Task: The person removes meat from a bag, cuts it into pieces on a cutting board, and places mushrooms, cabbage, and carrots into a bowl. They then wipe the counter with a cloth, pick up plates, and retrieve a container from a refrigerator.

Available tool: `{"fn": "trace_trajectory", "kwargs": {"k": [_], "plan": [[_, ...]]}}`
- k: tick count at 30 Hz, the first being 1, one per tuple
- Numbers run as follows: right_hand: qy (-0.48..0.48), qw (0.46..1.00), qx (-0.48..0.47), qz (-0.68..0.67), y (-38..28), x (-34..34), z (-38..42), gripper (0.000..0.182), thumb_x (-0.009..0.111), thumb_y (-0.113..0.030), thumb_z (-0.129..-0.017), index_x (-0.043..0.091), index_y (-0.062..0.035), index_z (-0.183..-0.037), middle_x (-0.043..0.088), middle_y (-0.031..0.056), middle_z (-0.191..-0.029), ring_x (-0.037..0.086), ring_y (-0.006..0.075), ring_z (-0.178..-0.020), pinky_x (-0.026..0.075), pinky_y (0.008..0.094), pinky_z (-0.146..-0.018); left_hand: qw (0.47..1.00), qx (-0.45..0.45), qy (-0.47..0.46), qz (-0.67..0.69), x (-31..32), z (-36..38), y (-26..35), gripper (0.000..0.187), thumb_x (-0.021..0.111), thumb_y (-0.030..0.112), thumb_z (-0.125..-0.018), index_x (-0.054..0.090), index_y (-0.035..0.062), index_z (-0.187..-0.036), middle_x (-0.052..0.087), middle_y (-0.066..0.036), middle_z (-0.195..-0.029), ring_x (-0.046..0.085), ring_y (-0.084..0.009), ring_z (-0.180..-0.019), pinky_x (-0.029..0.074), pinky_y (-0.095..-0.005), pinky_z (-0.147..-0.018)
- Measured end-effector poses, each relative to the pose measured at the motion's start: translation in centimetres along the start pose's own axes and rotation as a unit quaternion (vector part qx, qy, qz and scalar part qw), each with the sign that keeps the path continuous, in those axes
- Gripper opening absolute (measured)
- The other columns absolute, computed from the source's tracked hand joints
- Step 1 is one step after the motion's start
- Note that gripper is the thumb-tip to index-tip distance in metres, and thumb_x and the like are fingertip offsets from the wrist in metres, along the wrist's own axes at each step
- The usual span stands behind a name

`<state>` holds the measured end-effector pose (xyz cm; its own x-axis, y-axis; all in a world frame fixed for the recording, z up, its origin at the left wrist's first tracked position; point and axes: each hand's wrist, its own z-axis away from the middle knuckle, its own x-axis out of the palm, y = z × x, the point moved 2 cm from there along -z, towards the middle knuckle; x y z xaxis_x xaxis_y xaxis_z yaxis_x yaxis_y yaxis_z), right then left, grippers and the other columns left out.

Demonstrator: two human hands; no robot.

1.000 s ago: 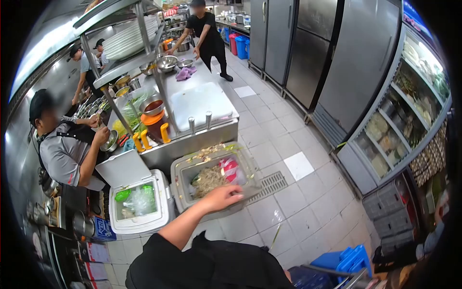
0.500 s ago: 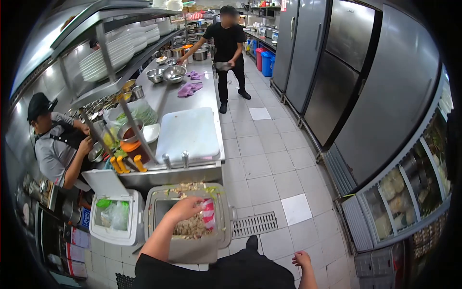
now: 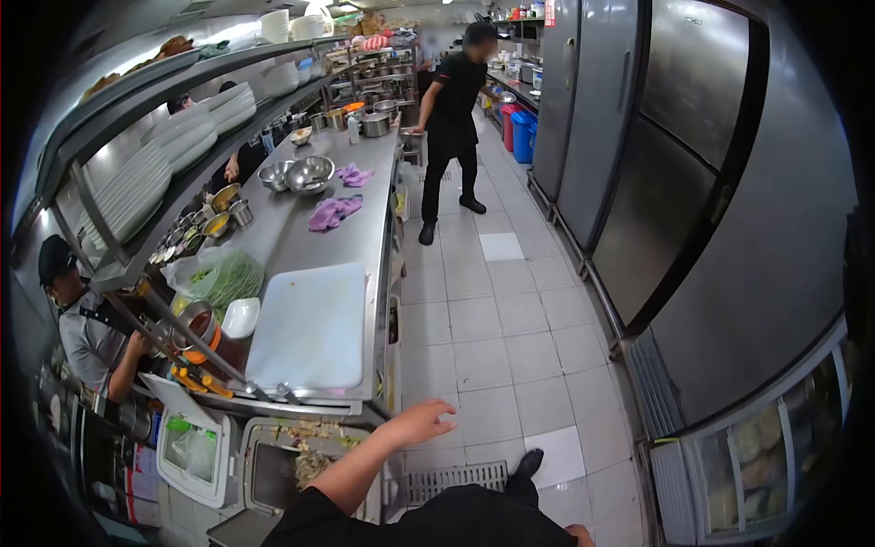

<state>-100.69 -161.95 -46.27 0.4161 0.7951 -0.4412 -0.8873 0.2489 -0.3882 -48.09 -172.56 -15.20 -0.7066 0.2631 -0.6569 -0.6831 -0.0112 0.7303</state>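
My left hand (image 3: 422,424) reaches over the floor just right of the counter's near corner. Its fingers are apart and nothing shows in them. Below my forearm stands a grey bin (image 3: 260,456) with food scraps (image 3: 313,462) inside, partly covered by my arm. Only a small piece of my right hand (image 3: 579,534) shows at the bottom edge, so its fingers cannot be made out. Closest to my left hand on the steel counter (image 3: 314,242) lies a white cutting board (image 3: 308,326).
A white lidded bin (image 3: 223,469) stands open at left. A person in black (image 3: 456,100) is in the aisle; another person (image 3: 87,333) works behind the counter. Steel fridges (image 3: 679,164) line the right. A floor drain (image 3: 456,480) lies near my shoe (image 3: 526,465).
My left hand has moved right, away from the bin and the red-and-white striped item there. My view has turned and moved forward. The person in black has turned toward the right-hand side.
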Motion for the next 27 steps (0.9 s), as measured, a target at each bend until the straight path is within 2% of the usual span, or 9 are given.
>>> {"fn": "trace_trajectory", "kwargs": {"k": [4, 8, 11, 14, 15, 17, 21, 23, 27], "plan": [[-0.048, 0.951, 0.17, -0.254, -1.3, -8.0, -9.6, 0.03, 0.055, -0.021, -0.089, 0.058, -0.003, -0.112, 0.068, 0.0149, -0.091, 0.068, 0.0276, -0.075, 0.057, 0.0436, -0.063, 0.999, -0.026, 0.025, -0.014, 2.3, -7.3, -2.8, 0.045, 0.059, 0.041, -0.091, 0.059, 0.0046, -0.117, 0.059, -0.018, -0.114, 0.062, -0.0319, -0.095, 0.049, -0.0403, -0.085], [-0.076, 0.996, 0.039, -0.016, -12.7, -22.2, -12.0, 0.029, 0.053, -0.022, -0.091, 0.057, -0.0066, -0.116, 0.068, 0.0143, -0.096, 0.068, 0.0277, -0.077, 0.056, 0.0445, -0.067, 0.987, -0.146, 0.064, 0.011, 4.3, -11.5, -6.7, 0.046, 0.062, 0.041, -0.088, 0.06, 0.0054, -0.117, 0.059, -0.019, -0.115, 0.06, -0.0329, -0.101, 0.048, -0.0403, -0.087], [-0.088, 0.978, 0.107, -0.156, -14.7, -28.4, -21.0, 0.027, 0.051, -0.022, -0.092, 0.056, -0.0078, -0.115, 0.068, 0.0151, -0.101, 0.069, 0.0286, -0.078, 0.055, 0.0429, -0.065, 0.968, -0.215, 0.129, 0.022, 5.3, -13.6, -9.7, 0.046, 0.063, 0.041, -0.087, 0.061, 0.0059, -0.117, 0.059, -0.019, -0.118, 0.059, -0.0345, -0.105, 0.047, -0.0409, -0.09], [-0.091, 0.983, 0.08, -0.142, -17.7, -35.7, -29.3, 0.023, 0.05, -0.024, -0.095, 0.053, -0.0085, -0.111, 0.069, 0.014, -0.097, 0.069, 0.0288, -0.076, 0.054, 0.0487, -0.064, 0.939, -0.275, 0.201, 0.044, 3.5, -14.9, -10.8, 0.046, 0.064, 0.039, -0.086, 0.061, 0.0057, -0.118, 0.059, -0.02, -0.12, 0.058, -0.0355, -0.108, 0.047, -0.0415, -0.091], [-0.073, 0.986, 0.062, -0.14, -19.7, -38.4, -31.0, 0.023, 0.05, -0.022, -0.093, 0.055, -0.0076, -0.11, 0.069, 0.0139, -0.096, 0.069, 0.0278, -0.073, 0.054, 0.0453, -0.06, 0.92, -0.306, 0.235, 0.068, 2.7, -15.5, -11.1, 0.046, 0.065, 0.038, -0.086, 0.06, 0.0055, -0.118, 0.059, -0.021, -0.12, 0.058, -0.0356, -0.109, 0.047, -0.0418, -0.091], [-0.06, 0.99, 0.052, -0.115, -23.7, -43.2, -33.5, 0.023, 0.05, -0.021, -0.092, 0.056, -0.0066, -0.109, 0.069, 0.0138, -0.095, 0.069, 0.0268, -0.07, 0.054, 0.0419, -0.056, 0.882, -0.364, 0.295, 0.052, 0.4, -16.8, -11.4, 0.046, 0.066, 0.034, -0.086, 0.059, 0.0043, -0.12, 0.059, -0.021, -0.118, 0.058, -0.0352, -0.109, 0.047, -0.0407, -0.091], [-0.018, 0.992, 0.014, -0.12, -32.1, -49.2, -37.4, 0.025, 0.05, -0.02, -0.091, 0.055, -0.0069, -0.111, 0.068, 0.0142, -0.091, 0.068, 0.0256, -0.067, 0.054, 0.0411, -0.055, 0.821, -0.303, 0.478, 0.074, -6.7, -20.5, -14.6, 0.046, 0.068, 0.027, -0.085, 0.056, 0.0035, -0.123, 0.057, -0.018, -0.121, 0.061, -0.0294, -0.097, 0.051, -0.0345, -0.08], [-0.012, 0.992, 0.008, -0.123, -35.4, -50.3, -39.2, 0.026, 0.051, -0.02, -0.091, 0.055, -0.0071, -0.112, 0.068, 0.0144, -0.09, 0.068, 0.0255, -0.067, 0.054, 0.0414, -0.056, 0.804, -0.31, 0.497, 0.1, -13.4, -23.1, -15.1, 0.046, 0.067, 0.025, -0.086, 0.056, 0.0026, -0.124, 0.055, -0.018, -0.124, 0.061, -0.0256, -0.091, 0.052, -0.0323, -0.077], [-0.053, 0.996, 0.033, -0.063, -41.5, -51.5, -40.7, 0.028, 0.051, -0.022, -0.091, 0.053, -0.0077, -0.115, 0.068, 0.0137, -0.089, 0.068, 0.0254, -0.068, 0.054, 0.0403, -0.055, 0.739, -0.296, 0.605, -0.022, -26.6, -27.7, -24.1, 0.048, 0.067, 0.028, -0.086, 0.055, 0.0035, -0.126, 0.048, -0.022, -0.135, 0.061, -0.0274, -0.093, 0.049, -0.0373, -0.088]]}}
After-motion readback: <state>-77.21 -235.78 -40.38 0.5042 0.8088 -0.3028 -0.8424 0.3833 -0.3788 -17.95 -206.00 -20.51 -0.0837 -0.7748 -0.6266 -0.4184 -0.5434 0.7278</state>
